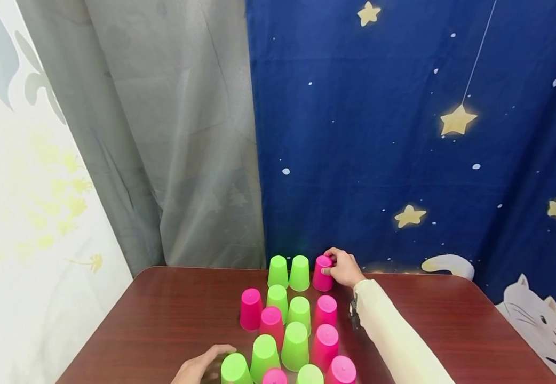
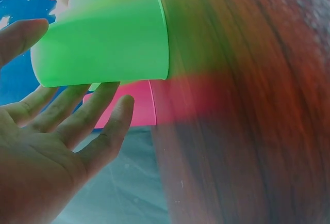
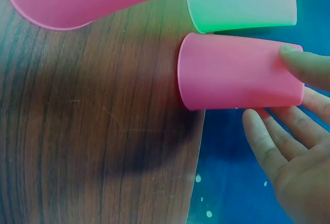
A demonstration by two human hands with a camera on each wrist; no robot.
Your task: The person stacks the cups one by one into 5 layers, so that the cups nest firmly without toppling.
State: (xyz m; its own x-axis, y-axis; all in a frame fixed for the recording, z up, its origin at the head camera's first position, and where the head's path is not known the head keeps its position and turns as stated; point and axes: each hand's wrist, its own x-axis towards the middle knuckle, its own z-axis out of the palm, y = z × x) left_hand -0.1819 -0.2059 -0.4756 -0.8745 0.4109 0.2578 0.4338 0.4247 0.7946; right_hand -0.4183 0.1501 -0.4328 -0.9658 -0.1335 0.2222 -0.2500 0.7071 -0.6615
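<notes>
At the table's far edge, my right hand (image 1: pixel 346 268) holds an upside-down pink cup (image 1: pixel 323 274) near its top. The right wrist view has the thumb lying on this pink cup (image 3: pixel 240 72) and the fingers along its other side. At the front left, my left hand (image 1: pixel 200 367) is beside an upside-down green cup (image 1: pixel 235 369). In the left wrist view its fingers are spread and fairly straight, with fingertips right at the side of the green cup (image 2: pixel 103 43) and the thumb near its top.
Several more green and pink cups stand upside down in rough rows, among them a lone pink cup (image 1: pixel 251 309) on the left and two green cups at the back, one of them this green cup (image 1: pixel 299 273). The brown table (image 1: pixel 172 304) ends at hanging curtains (image 1: pixel 335 133).
</notes>
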